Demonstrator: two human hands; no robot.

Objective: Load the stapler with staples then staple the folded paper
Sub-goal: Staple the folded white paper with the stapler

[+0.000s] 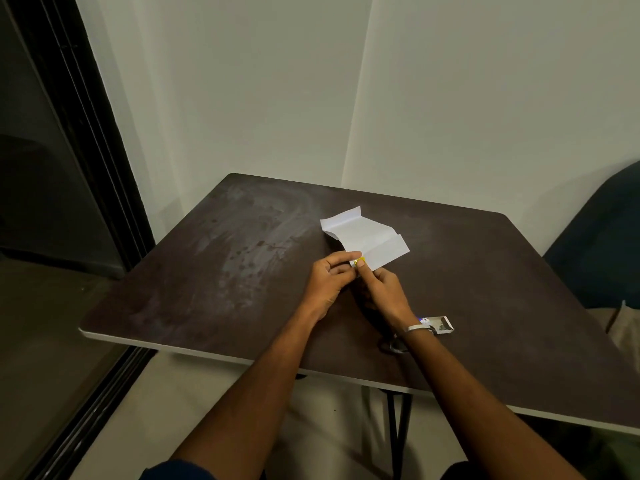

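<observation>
Both hands meet over the middle of the dark table (214, 271), just at the near edge of the folded paper (363, 235). The left hand (327, 284) has its fingers curled and its thumb pressed on a small yellow thing (360, 261), which I judge to be the stapler; only a little part of it shows between the fingertips. The right hand (384, 289) touches the same thing with its forefinger and thumb from the other side. So both grips are closed on the stapler, but I cannot tell if it is opened for loading or shut.

The paper lies flat on the table, with its two ends bent upward, and its near corner is just beside the stapler. An open small box (441, 325), probably for the staples, lies near the right wrist, which wears a metal bangle (417, 329).

What can go wrong here: the stapler is very small and mostly hidden in the fingers, so a strip of staples can slip or break when it is pushed in. If the hands pull toward the body, the right forearm may knock the box off the near edge. The light paper can also shift if a finger drags its corner.
</observation>
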